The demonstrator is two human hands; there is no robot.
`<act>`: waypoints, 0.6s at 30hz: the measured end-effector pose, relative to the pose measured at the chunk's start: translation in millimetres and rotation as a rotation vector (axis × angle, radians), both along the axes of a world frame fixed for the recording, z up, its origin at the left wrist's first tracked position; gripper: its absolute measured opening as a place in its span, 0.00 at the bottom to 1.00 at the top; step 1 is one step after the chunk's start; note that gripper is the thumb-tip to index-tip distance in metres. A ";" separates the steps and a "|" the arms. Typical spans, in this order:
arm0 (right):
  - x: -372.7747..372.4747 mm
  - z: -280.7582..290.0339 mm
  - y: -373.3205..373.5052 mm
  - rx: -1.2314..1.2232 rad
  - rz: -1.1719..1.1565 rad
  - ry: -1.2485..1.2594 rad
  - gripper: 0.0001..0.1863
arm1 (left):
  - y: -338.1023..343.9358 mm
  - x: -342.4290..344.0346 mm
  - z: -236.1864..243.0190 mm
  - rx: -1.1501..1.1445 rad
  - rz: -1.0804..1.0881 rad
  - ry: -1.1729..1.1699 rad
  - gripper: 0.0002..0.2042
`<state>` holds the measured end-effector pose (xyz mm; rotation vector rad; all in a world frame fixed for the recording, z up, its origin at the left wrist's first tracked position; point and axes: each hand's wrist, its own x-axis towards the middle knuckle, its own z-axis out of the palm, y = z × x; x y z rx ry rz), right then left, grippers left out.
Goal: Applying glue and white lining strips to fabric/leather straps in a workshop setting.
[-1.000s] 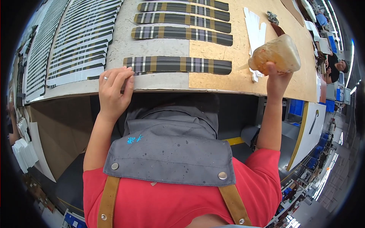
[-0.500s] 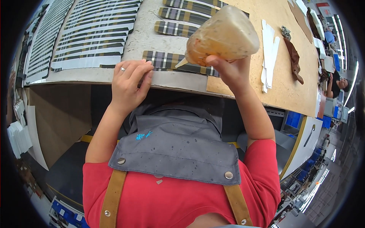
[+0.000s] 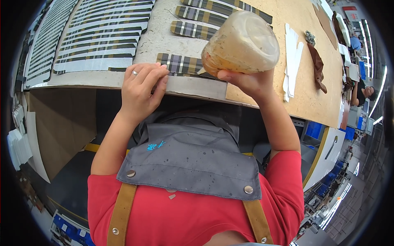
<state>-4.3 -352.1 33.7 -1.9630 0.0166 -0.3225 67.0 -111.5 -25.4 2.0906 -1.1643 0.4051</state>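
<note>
My right hand [image 3: 248, 84] grips a squeeze bottle [image 3: 242, 43], cloudy and stained, with amber liquid inside. The bottle is tipped so its base faces up toward me. Its pale nozzle points down and left, close over a plaid fabric strip [image 3: 184, 63] at the table's near edge; I cannot tell whether it touches. At that strip's left end is my left hand [image 3: 143, 90], wearing a ring, its fingers curled together and pressed onto the end. The bottle and right hand hide the strip's right part.
More plaid strips [image 3: 195, 29] lie beyond the bottle. Rows of overlapping strips [image 3: 98, 39] cover the table's left. White strips [image 3: 292, 61] and a brown piece [image 3: 316, 67] rest on the wooden board at right. Another person [image 3: 363, 92] is at the far right.
The bottle has tipped further, showing more of its base, and its nozzle has shifted slightly right along the strip. My left hand stays at the strip's left end.
</note>
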 end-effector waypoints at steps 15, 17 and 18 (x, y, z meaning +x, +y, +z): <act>-60.3 3.4 -52.3 -0.079 -0.211 0.002 0.54 | -1.5 -2.4 3.7 0.043 0.031 -0.023 0.06; -67.9 3.2 -56.2 -0.057 -0.237 -0.043 0.53 | -0.6 -4.1 5.0 0.052 0.030 -0.027 0.06; -71.7 2.7 -58.6 -0.053 -0.242 -0.047 0.53 | 0.0 -5.1 5.9 0.059 0.034 -0.028 0.06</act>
